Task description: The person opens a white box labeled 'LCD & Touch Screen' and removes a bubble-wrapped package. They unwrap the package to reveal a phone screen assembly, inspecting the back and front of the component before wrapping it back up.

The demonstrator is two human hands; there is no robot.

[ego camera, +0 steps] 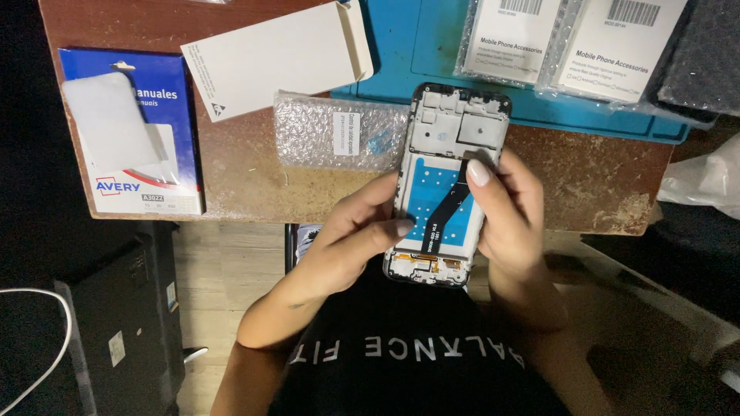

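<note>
Brown, worn tabletop (231, 173) under dim light, wood-look floor below its near edge; a blue work mat (432, 46) covers the far part.

Both hands hold a phone screen frame (451, 131), inner side up, white and blue panels showing, a black flex cable (449, 202) running down its middle. The frame sits between the two hands, its far end over the tabletop edge and the mat, its near end close to the person's black shirt.

Left hand (351, 231): closed on the frame's left edge, thumb lying across the inner face with its tip beside the lower part of the flex cable.

Right hand (512, 219): gripping the frame's right edge, one finger with a pale nail stretched over the face, tip resting at the upper end of the flex cable.

Just beyond the left hand: a bubble-wrap pouch (339, 131) with a white label. Further out from it, a flat white cardboard sleeve (277, 58). Well off to the left hand's outer side, a blue box (158, 139) with a white foam piece (108, 123) on top.

Beyond the right hand, on the mat: two bubble-wrapped white boxes (516, 35) (617, 42), side by side. Dark foam (705, 54) at the far right corner.
</note>
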